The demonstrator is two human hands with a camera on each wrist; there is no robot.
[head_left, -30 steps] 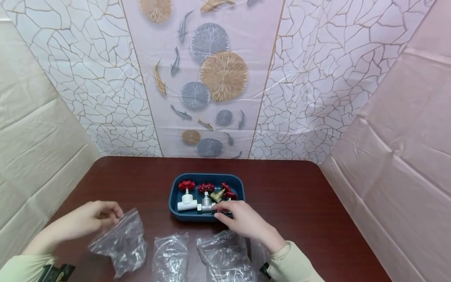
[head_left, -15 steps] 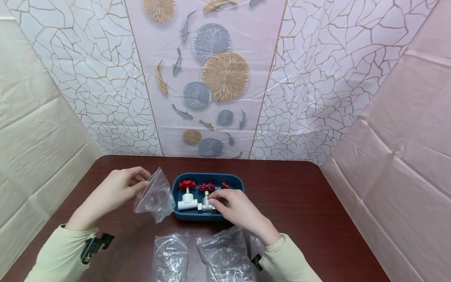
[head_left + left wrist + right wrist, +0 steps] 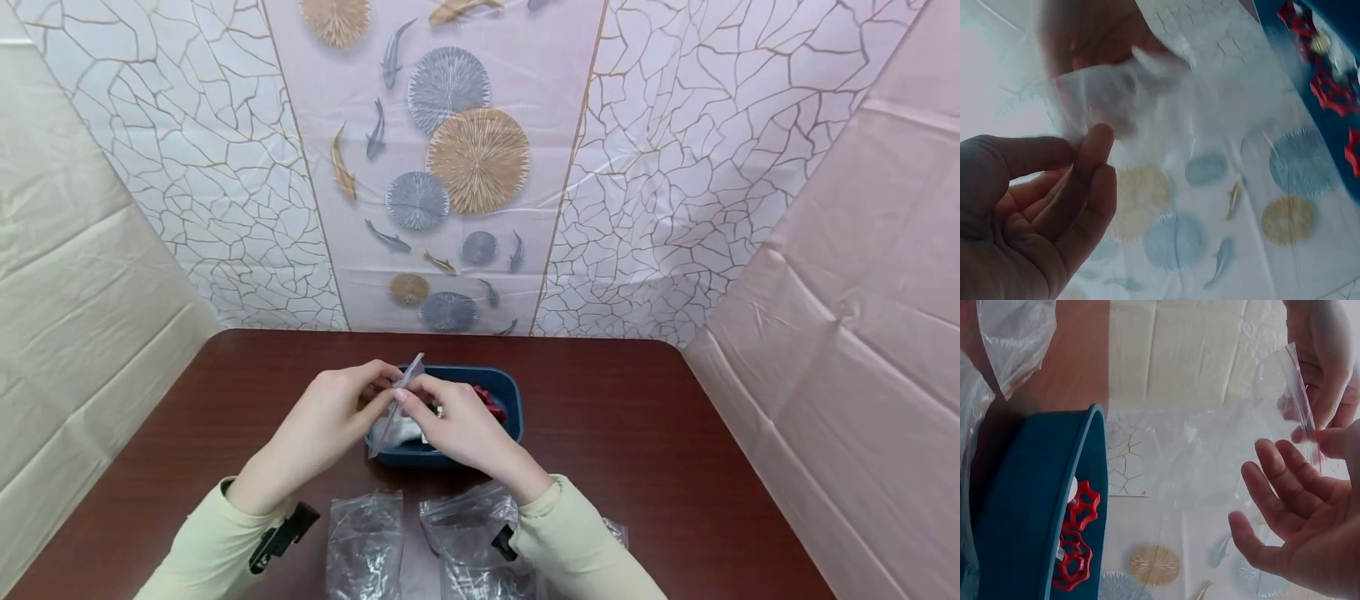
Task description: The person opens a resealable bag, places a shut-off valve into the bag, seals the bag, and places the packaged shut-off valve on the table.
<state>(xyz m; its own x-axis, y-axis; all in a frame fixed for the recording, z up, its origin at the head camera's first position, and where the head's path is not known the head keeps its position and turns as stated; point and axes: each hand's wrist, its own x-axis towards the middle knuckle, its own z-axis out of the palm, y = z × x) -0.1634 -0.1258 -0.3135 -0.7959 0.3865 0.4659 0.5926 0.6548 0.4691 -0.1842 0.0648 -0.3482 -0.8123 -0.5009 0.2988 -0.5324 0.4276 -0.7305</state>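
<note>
A clear zip bag (image 3: 385, 432) with a red line along its mouth hangs between both hands over the left part of a blue tray (image 3: 514, 404). My left hand (image 3: 330, 412) pinches the bag's mouth between thumb and fingers. From the other side my right hand (image 3: 467, 423) pinches the same edge with thumb and forefinger, its other fingers spread in the right wrist view. No contents show in the bag. Inside the tray, red handwheels (image 3: 1074, 559) of valves stick up; a white valve body shows partly through the bag, and the hands hide the rest.
Two clear plastic bags, one at left (image 3: 365, 546) and one in the middle (image 3: 480, 542), lie at the table's near edge. Another bag (image 3: 618, 532) peeks out behind the right sleeve. The dark red table (image 3: 637, 417) ends at a patterned backdrop (image 3: 637, 167).
My left hand has carried the bag from the left of the table to over the tray. My right hand has come up from the valves and taken hold of the bag's mouth.
</note>
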